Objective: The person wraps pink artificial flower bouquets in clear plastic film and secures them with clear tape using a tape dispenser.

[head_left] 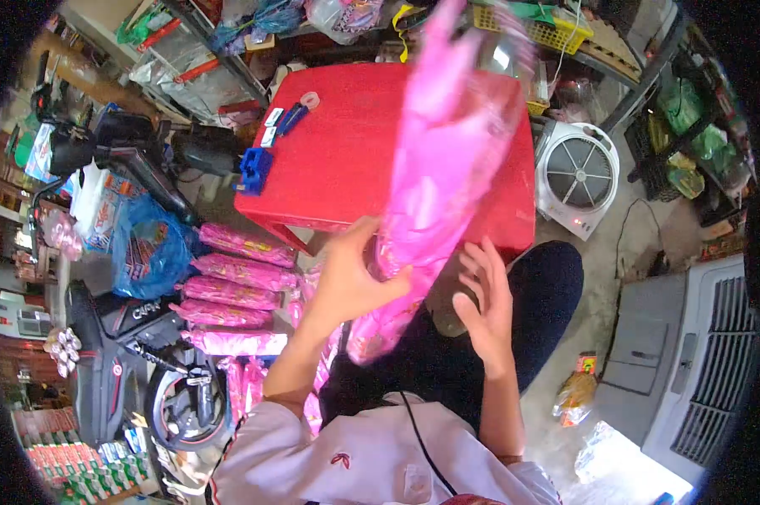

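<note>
A long pink package in shiny clear wrap point(439, 181) stands tilted over the front right part of the red table point(338, 143), its top end blurred. Around its lower part, on the left side, my left hand point(363, 273) is wrapped, thumb across the front. Just right of the package, my right hand point(485, 290) is raised with its fingers spread and holds nothing. Near the table's left edge are a blue tape dispenser point(254, 171), a dark blue tool point(291, 119) and a roll of tape point(310, 101).
Several similar pink packages point(233, 290) lie in a row on the left, beside a blue plastic bag point(148, 244) and a motorbike point(102, 362). A white box fan point(577, 172) stands right of the table. Shelves line the back; a grey appliance point(704, 353) is at the right.
</note>
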